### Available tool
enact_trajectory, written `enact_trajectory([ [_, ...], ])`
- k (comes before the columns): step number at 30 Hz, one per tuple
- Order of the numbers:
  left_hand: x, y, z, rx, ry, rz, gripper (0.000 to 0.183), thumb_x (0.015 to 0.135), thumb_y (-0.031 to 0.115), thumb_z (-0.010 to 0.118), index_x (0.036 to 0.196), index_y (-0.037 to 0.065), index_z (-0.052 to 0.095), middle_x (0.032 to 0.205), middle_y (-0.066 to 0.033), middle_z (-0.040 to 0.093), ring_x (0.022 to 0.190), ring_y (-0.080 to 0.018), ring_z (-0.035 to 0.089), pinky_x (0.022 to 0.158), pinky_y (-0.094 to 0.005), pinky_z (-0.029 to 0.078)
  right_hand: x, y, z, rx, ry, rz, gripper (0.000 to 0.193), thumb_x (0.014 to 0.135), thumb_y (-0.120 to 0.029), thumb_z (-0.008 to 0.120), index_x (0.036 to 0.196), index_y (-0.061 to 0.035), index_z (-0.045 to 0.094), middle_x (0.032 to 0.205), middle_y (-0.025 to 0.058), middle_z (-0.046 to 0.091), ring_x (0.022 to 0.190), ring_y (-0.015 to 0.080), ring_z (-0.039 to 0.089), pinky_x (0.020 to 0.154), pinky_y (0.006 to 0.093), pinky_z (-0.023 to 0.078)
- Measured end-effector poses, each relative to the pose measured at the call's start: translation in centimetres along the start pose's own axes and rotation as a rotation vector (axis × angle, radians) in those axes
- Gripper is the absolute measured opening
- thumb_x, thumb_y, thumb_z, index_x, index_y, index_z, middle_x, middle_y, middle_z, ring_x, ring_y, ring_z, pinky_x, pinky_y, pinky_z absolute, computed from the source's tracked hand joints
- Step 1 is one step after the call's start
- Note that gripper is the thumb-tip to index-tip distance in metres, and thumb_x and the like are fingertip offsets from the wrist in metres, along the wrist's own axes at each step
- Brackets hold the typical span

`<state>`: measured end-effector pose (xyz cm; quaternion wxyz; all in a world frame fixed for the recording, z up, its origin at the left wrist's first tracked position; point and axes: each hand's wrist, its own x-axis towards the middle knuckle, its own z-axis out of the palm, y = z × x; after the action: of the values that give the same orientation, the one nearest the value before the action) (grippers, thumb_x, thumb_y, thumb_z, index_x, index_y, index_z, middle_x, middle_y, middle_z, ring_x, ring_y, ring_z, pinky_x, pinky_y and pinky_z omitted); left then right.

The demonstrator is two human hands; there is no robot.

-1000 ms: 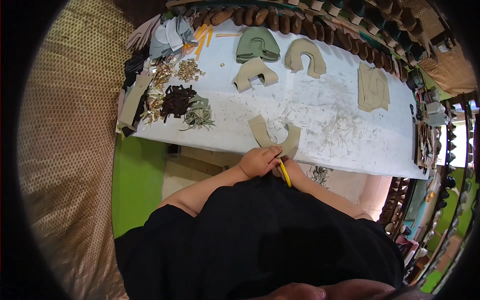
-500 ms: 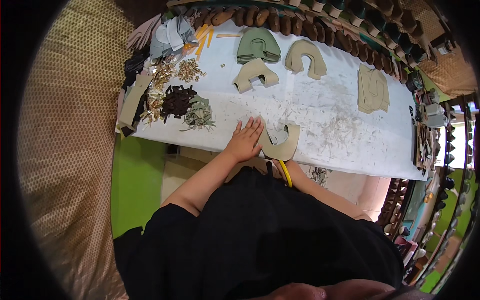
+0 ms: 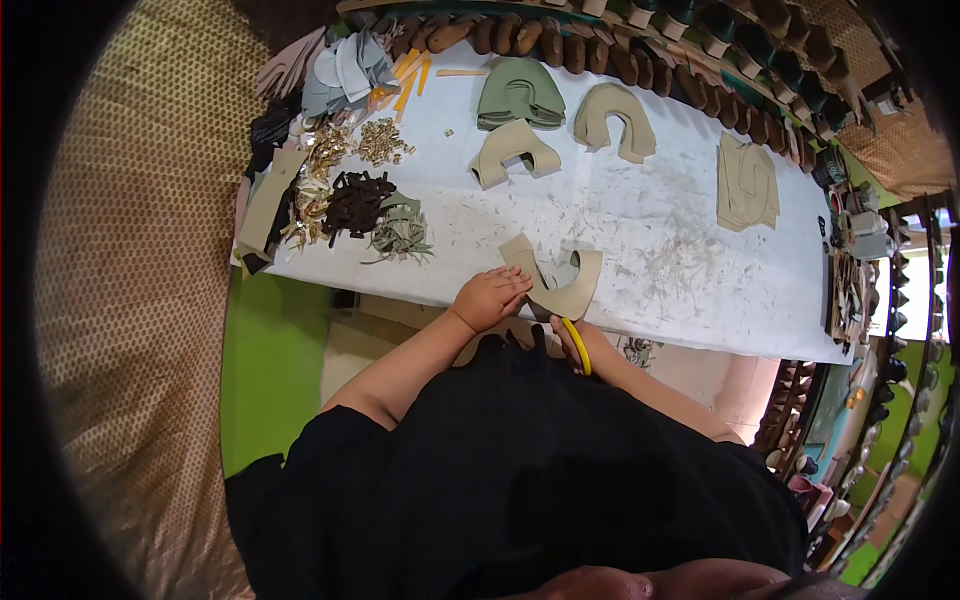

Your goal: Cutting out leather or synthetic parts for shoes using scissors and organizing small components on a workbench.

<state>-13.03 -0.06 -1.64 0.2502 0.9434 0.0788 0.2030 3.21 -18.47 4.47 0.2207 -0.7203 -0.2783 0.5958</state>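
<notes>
Though further back, left hand (image 3: 491, 297) on U-piece (image 3: 577, 297)

A tabletop (image 3: 630, 205) crowded round its edges
Gold bits (image 3: 380, 142), dark strips (image 3: 355, 205) and yellow strips (image 3: 424, 76) lie towards its left end, a patterned curtain (image 3: 150, 300) hanging beyond; brown shoe forms (image 3: 575, 55) line the back, and racks (image 3: 790, 400) stand off to the right.

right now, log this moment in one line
left hand: on tan piece; right hand: holds yellow handle; tan piece: at edge of table
</notes>
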Motion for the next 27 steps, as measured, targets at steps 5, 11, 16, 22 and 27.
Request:
enact_trajectory([
  [5, 0.3, 1.3, 0.4, -0.086, 0.112, -0.131, 0.017, 0.083, 0.007, 0.069, 0.1, 0.008, 0.072, 0.106, -0.0076, 0.072, 0.107, -0.0259, 0.067, 0.093, -0.0383, 0.053, 0.3, 0.2, -0.8, 0.065, -0.056, -0.034, 0.07, 0.095, -0.067, 0.037, 0.096, 0.0012, 0.053, 0.056, 0.0088, 0.053, 0.04, 0.0196, 0.054, 0.039, 0.0313, 0.046],
  [11, 0.3, 1.4, 0.5, -0.192, 0.129, -0.21, 0.016, 0.086, 0.007, 0.067, 0.102, 0.007, 0.071, 0.107, -0.0094, 0.072, 0.108, -0.0261, 0.066, 0.096, -0.0381, 0.051, -0.3, 0.8, -1.2, 0.153, -0.127, -0.01, 0.069, 0.093, -0.07, 0.039, 0.096, -0.0013, 0.047, 0.053, 0.006, 0.046, 0.038, 0.017, 0.049, 0.037, 0.0299, 0.042],
  [16, 0.1, 1.4, 0.5, -0.21, 0.123, -0.203, 0.016, 0.087, 0.007, 0.065, 0.103, 0.006, 0.07, 0.108, -0.0094, 0.071, 0.109, -0.0264, 0.066, 0.097, -0.0386, 0.051, -0.6, 0.2, -1.2, 0.087, -0.123, -0.053, 0.068, 0.094, -0.069, 0.039, 0.098, -0.0017, 0.048, 0.057, 0.0067, 0.048, 0.041, 0.0173, 0.051, 0.038, 0.0299, 0.042],
  [22, 0.1, 1.2, 0.6, -0.2, 0.12, -0.196, 0.016, 0.088, 0.007, 0.065, 0.103, 0.006, 0.07, 0.109, -0.009, 0.071, 0.109, -0.0262, 0.066, 0.097, -0.0392, 0.051, -0.4, 0.0, -0.4, 0.096, -0.054, -0.056, 0.06, 0.098, -0.063, 0.037, 0.102, -0.0038, 0.047, 0.053, 0.0042, 0.046, 0.037, 0.0152, 0.046, 0.036, 0.0289, 0.037],
  [27, 0.1, 1.2, 0.7, -0.19, 0.114, -0.184, 0.015, 0.087, 0.007, 0.065, 0.102, 0.006, 0.07, 0.109, -0.0088, 0.071, 0.109, -0.0265, 0.066, 0.098, -0.0397, 0.051, 0.2, 0.7, -0.1, 0.057, -0.02, -0.073, 0.06, 0.099, -0.062, 0.037, 0.103, -0.0032, 0.048, 0.055, 0.0047, 0.048, 0.039, 0.0149, 0.046, 0.038, 0.0288, 0.037],
])
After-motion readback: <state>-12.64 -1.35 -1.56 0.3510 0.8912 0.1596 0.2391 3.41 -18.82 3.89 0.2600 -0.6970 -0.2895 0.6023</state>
